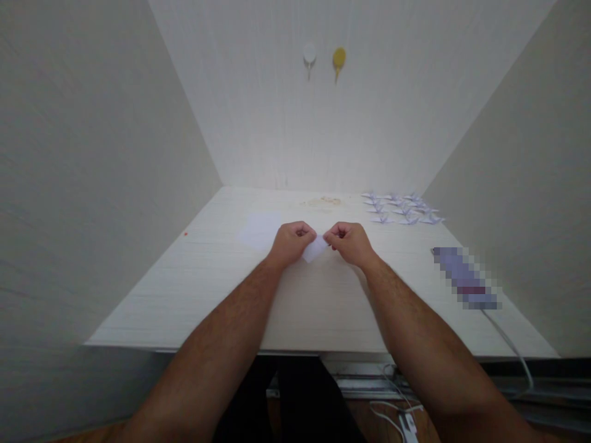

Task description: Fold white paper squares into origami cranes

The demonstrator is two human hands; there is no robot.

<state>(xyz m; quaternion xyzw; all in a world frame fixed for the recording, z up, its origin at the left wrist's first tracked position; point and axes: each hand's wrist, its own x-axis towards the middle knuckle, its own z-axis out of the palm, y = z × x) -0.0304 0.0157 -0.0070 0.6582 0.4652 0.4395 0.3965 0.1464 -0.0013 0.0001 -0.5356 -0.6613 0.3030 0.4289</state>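
Observation:
A small piece of white paper (316, 248), its lower corner pointing toward me, is held just above the middle of the table. My left hand (293, 241) pinches its left edge between thumb and curled fingers. On the other side, my right hand (349, 242) pinches the upper right edge in the same way. Flat white paper (259, 230) lies on the table beyond and left of my left hand. Several folded white paper cranes (402, 209) stand in rows at the back right.
The pale table (203, 295) is closed in by walls at the back and both sides. A blurred-out phone-like object (464, 280) with a cable (512, 347) lies at the right. Two hooks, white (309, 54) and yellow (338, 58), are on the back wall. A power strip (407, 424) lies below.

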